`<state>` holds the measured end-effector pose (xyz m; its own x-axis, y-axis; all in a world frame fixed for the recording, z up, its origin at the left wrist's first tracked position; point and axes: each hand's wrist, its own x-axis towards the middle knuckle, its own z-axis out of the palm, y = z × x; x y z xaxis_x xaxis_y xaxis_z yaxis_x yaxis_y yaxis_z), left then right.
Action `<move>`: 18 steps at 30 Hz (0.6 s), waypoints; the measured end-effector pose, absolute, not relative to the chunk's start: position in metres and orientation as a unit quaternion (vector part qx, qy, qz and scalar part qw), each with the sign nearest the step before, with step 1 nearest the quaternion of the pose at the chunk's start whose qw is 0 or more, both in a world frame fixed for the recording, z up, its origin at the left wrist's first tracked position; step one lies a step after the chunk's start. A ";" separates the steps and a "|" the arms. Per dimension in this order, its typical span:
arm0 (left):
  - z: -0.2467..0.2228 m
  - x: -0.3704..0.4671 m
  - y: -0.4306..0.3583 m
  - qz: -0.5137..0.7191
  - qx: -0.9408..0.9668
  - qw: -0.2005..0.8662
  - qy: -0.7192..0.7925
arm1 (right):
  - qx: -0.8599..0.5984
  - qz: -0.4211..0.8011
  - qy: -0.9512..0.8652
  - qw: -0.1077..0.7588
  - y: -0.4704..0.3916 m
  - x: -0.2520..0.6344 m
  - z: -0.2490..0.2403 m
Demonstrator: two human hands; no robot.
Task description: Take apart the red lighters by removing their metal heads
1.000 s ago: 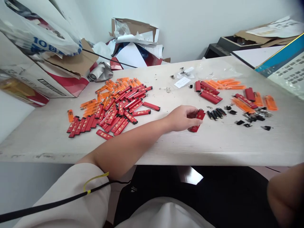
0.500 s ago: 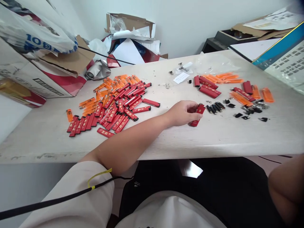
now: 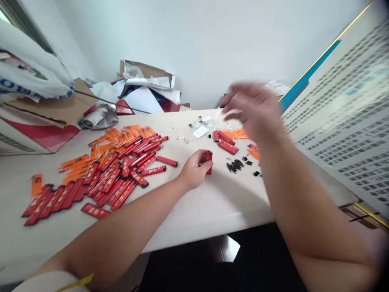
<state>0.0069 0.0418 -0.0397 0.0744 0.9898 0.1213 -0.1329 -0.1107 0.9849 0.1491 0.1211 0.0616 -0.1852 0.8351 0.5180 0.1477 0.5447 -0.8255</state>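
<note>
My left hand (image 3: pixel 196 168) is closed around a red lighter (image 3: pixel 208 156), held upright just over the table with its top end facing up. My right hand (image 3: pixel 253 107) is raised above the table's right side, smeared by motion; its fingers look bent, and whether anything is in them cannot be made out. Left of my left hand lies a big pile of red lighters (image 3: pixel 111 180) with gold print. Behind that pile are transparent orange lighter bodies (image 3: pixel 74 164). Several small dark cylindrical parts (image 3: pixel 235 165) and black caps (image 3: pixel 257 173) lie to the right of the held lighter.
Red casings (image 3: pixel 227 147) and orange bodies (image 3: pixel 240 134) lie at the right, partly behind my right arm. A white paper slip (image 3: pixel 200 132) rests farther back. A cardboard box (image 3: pixel 30 134) stands at the left, papers (image 3: pixel 144 99) at the back, and a large printed board (image 3: pixel 346 105) leans at the right.
My right hand has come up into view from the lower right. My left hand still holds the red lighter, now more upright. The camera view has shifted right and up.
</note>
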 end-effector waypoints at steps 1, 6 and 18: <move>-0.039 0.007 0.042 0.544 0.513 0.517 0.416 | -0.327 0.359 -0.712 0.507 0.122 0.147 0.059; -0.036 0.007 0.041 0.547 0.505 0.526 0.411 | -0.273 0.503 -0.736 0.361 0.116 0.142 0.015; -0.030 0.002 0.035 0.535 0.502 0.566 0.377 | -0.285 0.513 -0.728 0.354 0.112 0.165 0.020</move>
